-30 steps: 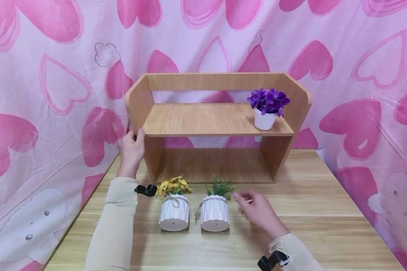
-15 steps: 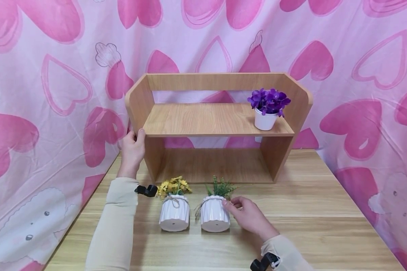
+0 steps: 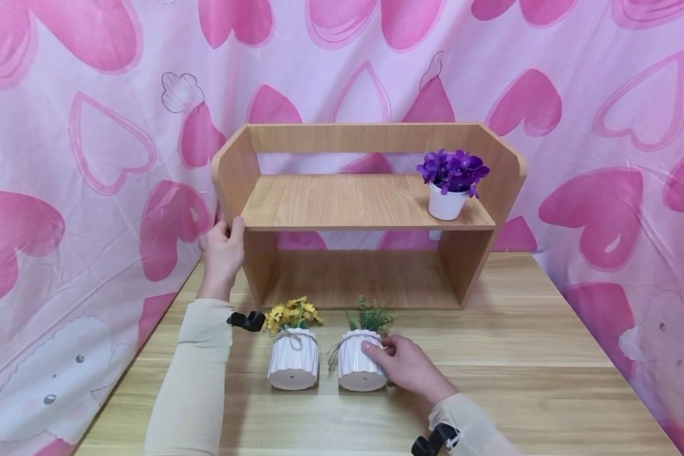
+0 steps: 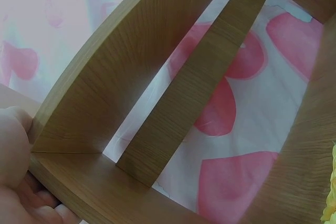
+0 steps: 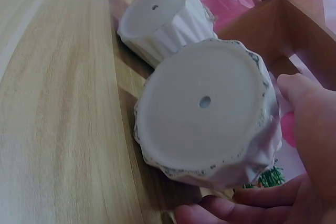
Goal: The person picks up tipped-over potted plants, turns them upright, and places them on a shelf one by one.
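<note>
My left hand point(image 3: 225, 256) grips the front edge of the left side panel of a wooden shelf point(image 3: 342, 199), its thumb on the edge at middle-board height. On the table lies a white fluted pot point(image 3: 361, 361) with a green plant point(image 3: 372, 315), tipped on its side, base towards me. My right hand point(image 3: 407, 366) holds this pot from the right, thumb on top and fingers low along its side. To its left lies a similar white pot point(image 3: 294, 360) with yellow flowers point(image 3: 292, 313). Both bases, each with a small hole, show in the right wrist view.
A small white pot point(image 3: 446, 201) with purple flowers point(image 3: 453, 171) stands upright at the right end of the shelf's middle board. The wood-grain table point(image 3: 524, 392) extends in front of the shelf. A pink heart-patterned curtain point(image 3: 593, 215) surrounds the back and sides.
My right hand has moved left from beside the green plant's pot and taken hold of it. The left hand stays on the shelf, and the pots lie where they were.
</note>
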